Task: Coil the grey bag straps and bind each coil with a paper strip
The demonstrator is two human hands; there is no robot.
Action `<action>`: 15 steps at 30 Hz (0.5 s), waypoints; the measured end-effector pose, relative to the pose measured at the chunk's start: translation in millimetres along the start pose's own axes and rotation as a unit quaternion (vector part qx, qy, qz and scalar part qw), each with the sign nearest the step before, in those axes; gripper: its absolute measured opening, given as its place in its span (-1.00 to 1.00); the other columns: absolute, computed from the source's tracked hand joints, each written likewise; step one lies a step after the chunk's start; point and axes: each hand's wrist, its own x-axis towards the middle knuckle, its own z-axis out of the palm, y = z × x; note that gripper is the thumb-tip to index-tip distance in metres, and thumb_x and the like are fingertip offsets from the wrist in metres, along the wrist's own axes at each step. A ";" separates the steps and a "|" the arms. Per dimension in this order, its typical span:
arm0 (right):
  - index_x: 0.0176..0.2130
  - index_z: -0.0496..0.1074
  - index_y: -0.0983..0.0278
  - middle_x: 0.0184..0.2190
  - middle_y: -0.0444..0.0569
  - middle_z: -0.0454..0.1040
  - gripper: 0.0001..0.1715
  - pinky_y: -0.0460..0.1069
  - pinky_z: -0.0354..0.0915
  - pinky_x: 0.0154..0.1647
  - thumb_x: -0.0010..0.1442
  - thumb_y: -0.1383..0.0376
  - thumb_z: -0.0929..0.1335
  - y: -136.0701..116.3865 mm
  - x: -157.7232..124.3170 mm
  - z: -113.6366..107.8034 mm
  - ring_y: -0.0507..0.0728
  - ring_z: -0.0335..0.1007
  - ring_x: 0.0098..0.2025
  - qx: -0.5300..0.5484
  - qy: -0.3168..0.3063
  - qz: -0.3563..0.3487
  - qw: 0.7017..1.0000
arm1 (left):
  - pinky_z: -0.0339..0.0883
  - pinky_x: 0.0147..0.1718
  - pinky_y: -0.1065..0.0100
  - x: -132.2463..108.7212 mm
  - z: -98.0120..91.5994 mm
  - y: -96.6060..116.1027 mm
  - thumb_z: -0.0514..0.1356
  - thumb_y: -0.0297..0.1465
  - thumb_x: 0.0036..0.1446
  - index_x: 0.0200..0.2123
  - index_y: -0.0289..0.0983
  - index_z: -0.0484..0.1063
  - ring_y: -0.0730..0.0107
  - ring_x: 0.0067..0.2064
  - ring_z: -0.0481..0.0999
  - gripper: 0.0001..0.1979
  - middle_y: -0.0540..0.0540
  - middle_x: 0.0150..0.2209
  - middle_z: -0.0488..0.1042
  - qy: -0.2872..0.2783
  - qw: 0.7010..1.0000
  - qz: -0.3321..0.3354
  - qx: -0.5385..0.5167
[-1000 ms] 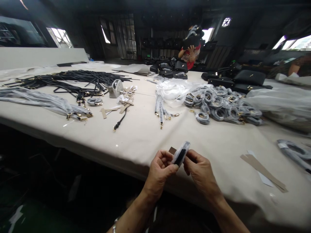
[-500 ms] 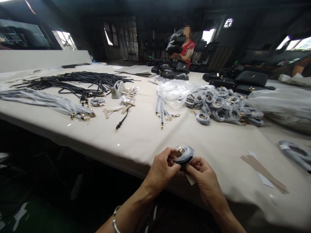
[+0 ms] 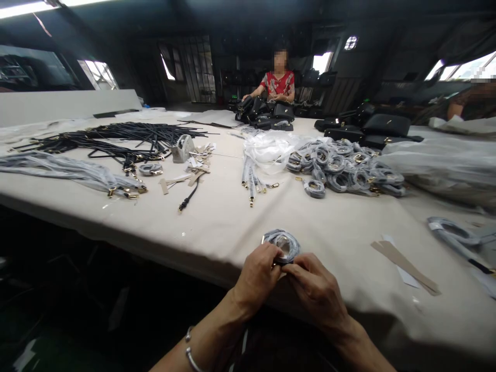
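A coiled bag strap [image 3: 293, 244] in a clear plastic sleeve is held at the table's front edge, with bits of gold hardware on it. My left hand [image 3: 259, 268] grips the coil's left side, fingers closed. At its lower right, my right hand [image 3: 315, 284] pinches the coil, the fingertips of both hands nearly meeting. What lies between the fingertips is mostly hidden. To the right lie brown and white paper strips [image 3: 405, 268], and beyond them a looser wrapped strap [image 3: 451, 235].
A heap of wrapped strap coils [image 3: 341, 168] lies ahead, beside crumpled plastic [image 3: 271, 150]. At left are black straps [image 3: 132, 134], sleeved straps [image 3: 65, 168] and a tape dispenser [image 3: 182, 149]. A person in red [image 3: 279, 85] stands behind black bags [image 3: 383, 126].
The coil has turned so its opening faces me more, and my right hand has closed in on it. The person opposite has lowered the bags onto the table. My view has shifted slightly.
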 end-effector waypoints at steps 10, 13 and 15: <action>-0.25 0.45 0.22 -0.31 -0.04 0.49 -0.68 0.05 0.32 -0.16 0.02 0.54 0.31 26.9 17.8 1.6 0.18 0.38 -0.22 0.102 -0.093 0.138 0.981 | 0.42 -0.29 0.34 -6.6 14.1 -24.8 0.03 -0.68 0.02 -0.14 -0.12 0.38 0.23 -0.26 0.53 -0.58 -0.05 -0.29 0.50 0.034 0.988 0.149 0.023; -0.28 0.51 0.21 -0.36 -0.15 0.54 -0.61 -0.06 0.31 -0.25 -0.12 0.55 0.35 29.9 33.1 4.2 0.11 0.42 -0.30 0.099 -0.114 0.170 0.974 | 0.43 -0.28 0.41 -3.2 21.1 -41.2 0.03 -0.61 0.10 -0.06 -0.05 0.37 0.28 -0.28 0.55 -0.58 -0.03 -0.28 0.52 0.056 0.982 0.181 -0.003; -0.38 0.57 0.21 -0.47 -0.22 0.54 -0.74 -0.12 0.27 -0.36 -0.10 0.49 0.39 31.1 42.1 4.8 0.06 0.44 -0.39 0.126 -0.150 0.190 0.962 | 0.43 -0.29 0.45 -2.2 22.6 -46.0 0.05 -0.56 0.13 -0.06 -0.02 0.38 0.30 -0.31 0.56 -0.61 0.00 -0.30 0.54 0.064 0.982 0.175 -0.020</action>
